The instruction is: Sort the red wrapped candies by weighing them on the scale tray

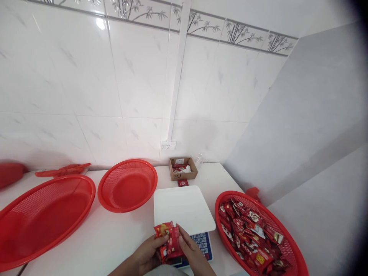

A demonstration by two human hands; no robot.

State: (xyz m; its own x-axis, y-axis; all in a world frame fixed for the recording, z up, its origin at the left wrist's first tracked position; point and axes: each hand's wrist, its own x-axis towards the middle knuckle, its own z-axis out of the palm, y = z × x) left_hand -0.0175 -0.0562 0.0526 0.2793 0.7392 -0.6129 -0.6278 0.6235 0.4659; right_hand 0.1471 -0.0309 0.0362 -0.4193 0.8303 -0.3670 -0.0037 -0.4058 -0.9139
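Both my hands are closed around a small bunch of red snack packets (174, 242), held in front of the near edge of a weighing scale. My left hand (148, 253) grips the bunch from the left, its thumb lying over a packet with a yellow print. On the other side, my right hand (191, 251) pinches a plain red packet between thumb and fingers. Behind them lies the scale's white weighing plate (184, 207). The blue and white keypad (203, 245) is partly hidden by my right hand.
A red basket (299, 257) full of red packets stands at the right. Two red mesh baskets, one round (128, 188) and one larger (51, 218), sit at the left. A small cardboard box (184, 175) is near the tiled wall, with a red packet (183, 183) before it.
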